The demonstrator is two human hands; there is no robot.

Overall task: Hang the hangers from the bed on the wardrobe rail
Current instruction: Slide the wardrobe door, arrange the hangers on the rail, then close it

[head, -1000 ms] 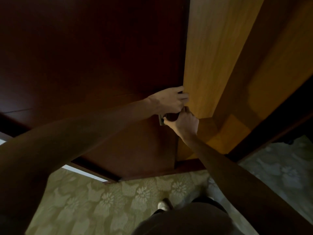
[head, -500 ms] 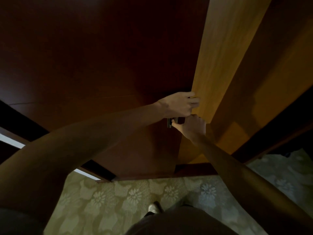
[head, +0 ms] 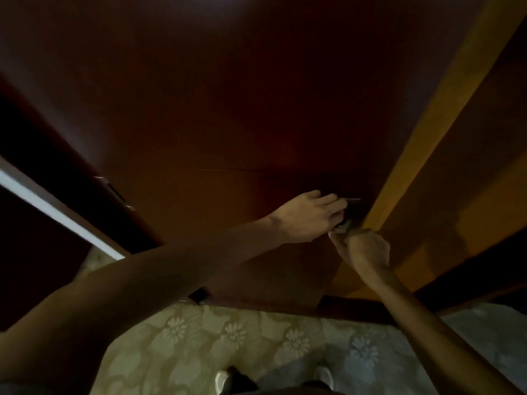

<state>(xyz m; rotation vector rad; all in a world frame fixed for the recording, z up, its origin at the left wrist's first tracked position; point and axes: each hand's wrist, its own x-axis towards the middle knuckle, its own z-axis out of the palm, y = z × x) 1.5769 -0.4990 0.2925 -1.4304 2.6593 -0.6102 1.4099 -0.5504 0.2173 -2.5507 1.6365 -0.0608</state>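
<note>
Both hands meet at the edge where the dark door [head: 228,109] closes against the lighter panel [head: 422,155]. The left hand [head: 310,216] reaches across from the left, knuckles up, its fingers [head: 332,202] stretched forward and bent at the tips over a small dark handle [head: 346,220]; whether they truly clasp it or only lie on it I cannot tell. The right hand [head: 363,248] comes up from below, fingers curled into a loose fist, thumb and fingertips pinching the same handle from underneath. The two hands touch or nearly touch there.

No hanger and no rail can be seen; the wardrobe front fills the view. The handle is mostly covered by the hands and blurred, so its shape stays unclear. The picture is dim and soft. Both forearms run out of frame at the bottom corners. Below lies a flowered carpet [head: 228,343], with two shoe tips [head: 222,380] cut by the lower edge
</note>
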